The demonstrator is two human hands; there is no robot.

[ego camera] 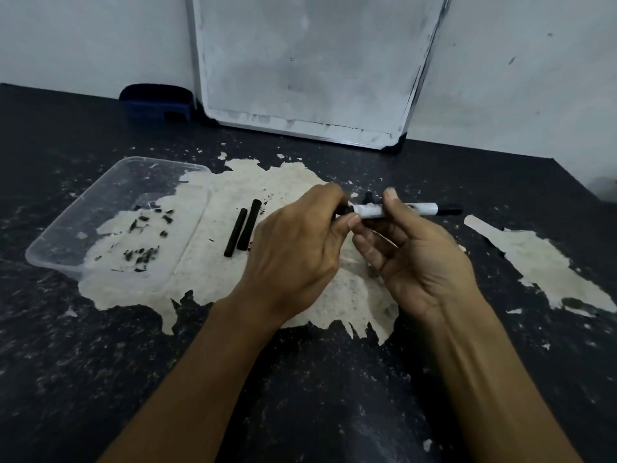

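Marker [377, 210]: white barrel, black at both ends, held level in the air over the pale worn patch of the table [100, 362], between my two hands.

Right hand [420, 259]: palm up, thumb and forefinger clamped round the barrel near its left end. The other fingers are curled loosely beneath and touch nothing that I can see.

Left hand [293, 242]: back to the camera, fingertips pinched on the black piece at the barrel's left end. I cannot tell whether that piece is seated or partly out, since my fingers cover the joint.

Laid out just left of my hands: two black sticks [242, 228], side by side and touching, flat on the table. They look like felt cores.

Further left: a clear plastic tub [50, 259] with black shreds [147, 238] scattered over its floor.

Behind the marker: one small black upright piece [369, 197], too small to identify.

Back wall: whiteboard [310, 61] leaning upright, blue eraser [157, 101] beside it.

Status, my reading: about midway. Cores are out and some material is already shredded into the tub. This barrel's end is under my fingers, not yet clearly apart or closed. Left to do: finish that end and deal with the two loose cores.
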